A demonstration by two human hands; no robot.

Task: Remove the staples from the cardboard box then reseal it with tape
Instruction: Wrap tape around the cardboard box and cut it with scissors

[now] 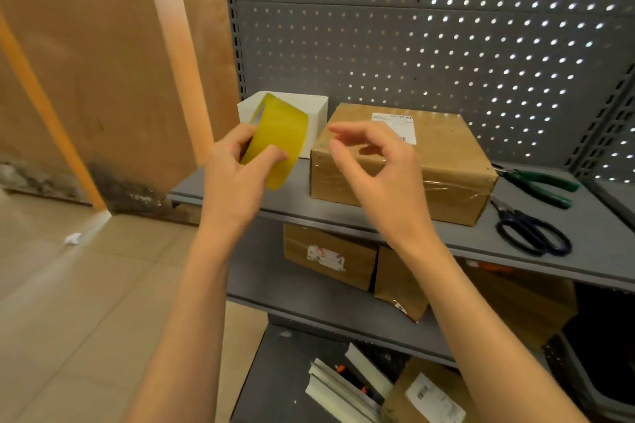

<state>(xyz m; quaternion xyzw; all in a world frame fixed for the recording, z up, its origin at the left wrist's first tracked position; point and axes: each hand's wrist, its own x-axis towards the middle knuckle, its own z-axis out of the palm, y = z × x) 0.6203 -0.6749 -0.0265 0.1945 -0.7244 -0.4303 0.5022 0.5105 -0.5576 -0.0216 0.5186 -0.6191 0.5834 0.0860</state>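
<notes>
The left hand [237, 175] covers the near lower part of the tape roll [280, 137], and fingers reach into its core, so the core's inside is hidden; the roll in turn hides part of the white bin [309, 110] behind it; the right hand [374, 161] blocks the near top of the cardboard box [446, 165], so the flap seam there cannot be seen, and its fingertips are blurred; the print on the shipping label [398, 124] is too small to read; the pliers [539, 182] have their nose hidden behind the box; parcels [330, 257] on the lower shelf are partly hidden by the forearms; the bottom edge cuts off another labelled parcel [429, 395].
</notes>
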